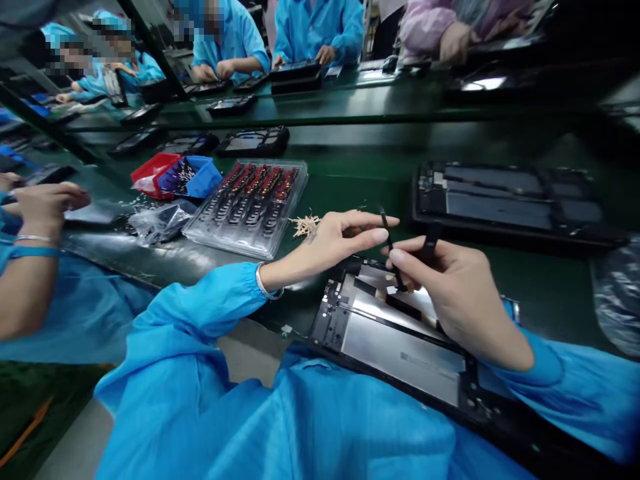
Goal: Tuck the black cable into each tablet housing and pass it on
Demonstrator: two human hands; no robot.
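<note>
A thin black strip [384, 215], perhaps a flat cable, runs between my two hands. My left hand [333, 239] has its thumb and index fingertip at the strip's upper part. Lower down, my right hand [457, 287] pinches the strip with thumb and fingers. A short black piece [430, 241] sticks up between the right fingers; its kind is unclear. Beneath both hands lies an opened tablet-like device [400, 350], with silver panels and a black frame, at the bench's near edge. My right hand hides part of it.
A clear plastic tray [250, 207] of small red and black parts lies left, beside wooden sticks [305, 225], a blue bin [203, 177] and a red bin [153, 175]. Another opened device [500, 200] is at the right, near clear plastic wrap [620, 293]. Co-workers sit left and opposite.
</note>
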